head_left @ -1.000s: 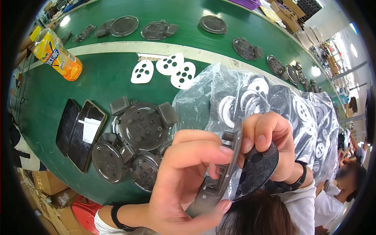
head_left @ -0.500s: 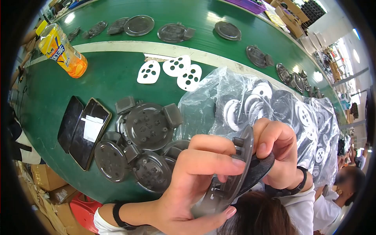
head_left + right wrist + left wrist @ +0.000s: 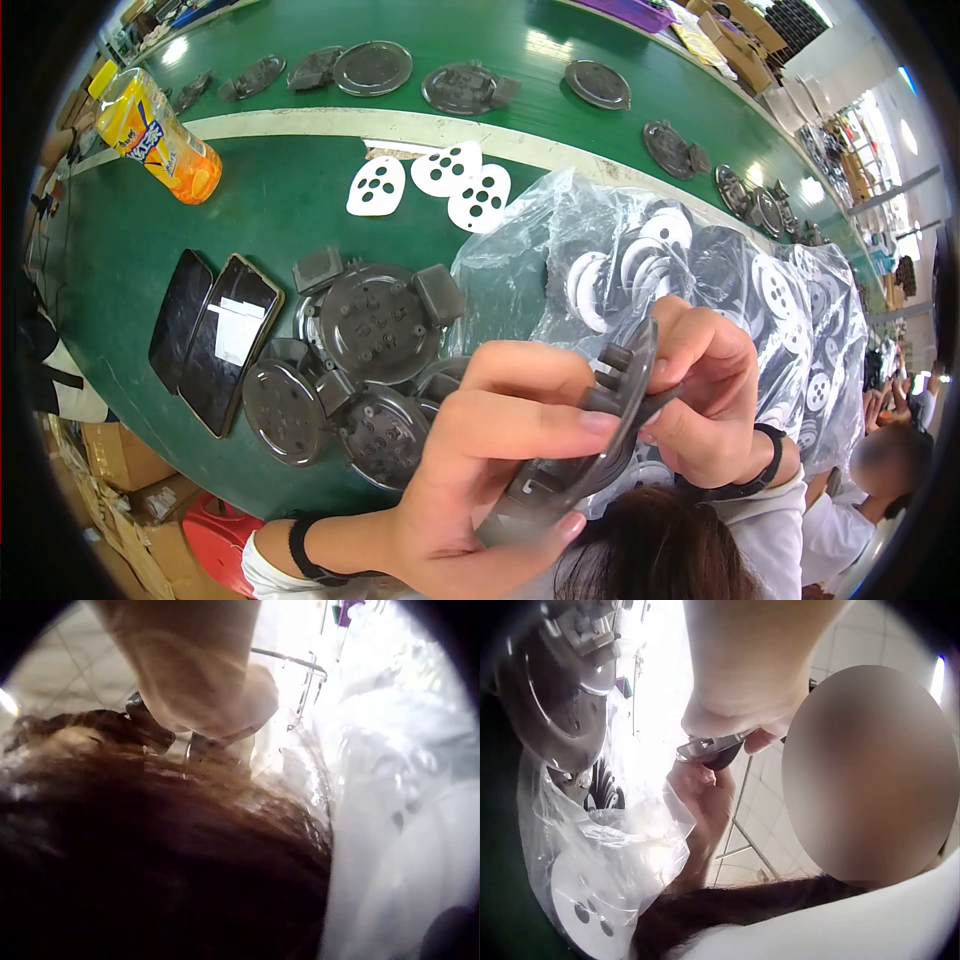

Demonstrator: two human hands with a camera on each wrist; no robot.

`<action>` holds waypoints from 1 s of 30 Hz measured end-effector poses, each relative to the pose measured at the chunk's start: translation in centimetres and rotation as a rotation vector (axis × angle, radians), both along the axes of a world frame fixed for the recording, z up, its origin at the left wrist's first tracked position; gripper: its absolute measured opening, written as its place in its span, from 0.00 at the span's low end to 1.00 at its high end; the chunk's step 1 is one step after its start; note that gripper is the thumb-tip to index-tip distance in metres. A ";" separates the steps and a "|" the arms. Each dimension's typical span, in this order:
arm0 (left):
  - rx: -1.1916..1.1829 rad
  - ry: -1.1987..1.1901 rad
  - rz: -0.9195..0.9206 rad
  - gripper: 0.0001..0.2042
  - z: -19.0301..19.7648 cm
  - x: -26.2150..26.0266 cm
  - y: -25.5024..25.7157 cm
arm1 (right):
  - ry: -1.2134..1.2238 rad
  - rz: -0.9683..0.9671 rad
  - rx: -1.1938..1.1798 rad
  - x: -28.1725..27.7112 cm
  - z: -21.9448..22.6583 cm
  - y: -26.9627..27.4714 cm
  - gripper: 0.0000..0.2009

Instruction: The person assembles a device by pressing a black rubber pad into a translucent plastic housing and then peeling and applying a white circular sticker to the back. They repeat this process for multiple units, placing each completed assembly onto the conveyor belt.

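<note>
In the head view my left hand (image 3: 465, 475) grips a dark translucent plastic round cover (image 3: 632, 400), turned edge-on, between its thumb and fingers. Pegs and a clip stick out from the side facing left. My right hand (image 3: 715, 395) pinches a thin black pad (image 3: 660, 402) against the cover's other face. Most of that pad is hidden behind the cover and fingers; the left wrist view shows its dark surface (image 3: 724, 756) close under the cover. Hair fills much of the right wrist view. Several similar covers (image 3: 370, 322) lie stacked on the green table, left of my hands.
A clear plastic bag (image 3: 505, 265) of black and white pads lies behind my right hand. Several white pads with holes (image 3: 376, 187) are beyond the stack. Two phones (image 3: 228, 345) and an orange drink bottle (image 3: 160, 140) stand left. More covers (image 3: 374, 68) line the far green belt.
The black pad has swung from hanging open beside the cover to lying close against its face. My right fingers have closed in toward the cover. The head view has shifted slightly.
</note>
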State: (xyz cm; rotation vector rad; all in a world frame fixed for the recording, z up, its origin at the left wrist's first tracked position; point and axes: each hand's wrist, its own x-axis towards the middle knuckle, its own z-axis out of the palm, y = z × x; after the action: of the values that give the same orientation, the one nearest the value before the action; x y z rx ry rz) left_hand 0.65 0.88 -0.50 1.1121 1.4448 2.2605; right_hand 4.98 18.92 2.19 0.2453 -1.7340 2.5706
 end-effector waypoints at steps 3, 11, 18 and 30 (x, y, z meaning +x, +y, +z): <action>0.007 -0.016 -0.020 0.30 -0.4 -0.2 -0.1 | -0.055 -0.052 0.042 0.2 0.7 -0.4 0.11; 0.209 -0.171 -0.076 0.28 -0.1 -0.3 0.6 | -0.058 -0.135 0.081 0.3 1.1 -1.3 0.15; 0.266 -0.219 -0.043 0.29 -0.1 0.1 0.9 | 0.058 -0.076 0.233 0.4 1.1 -0.6 0.16; 0.274 -0.150 -0.056 0.30 -1.0 -0.2 0.9 | 0.031 -0.068 0.184 0.5 1.1 -0.8 0.14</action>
State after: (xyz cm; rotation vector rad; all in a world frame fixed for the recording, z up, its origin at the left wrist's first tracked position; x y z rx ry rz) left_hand 0.47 1.76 -1.50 1.0136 1.0579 2.4954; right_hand 5.52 18.12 3.27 0.2255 -1.9337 2.3493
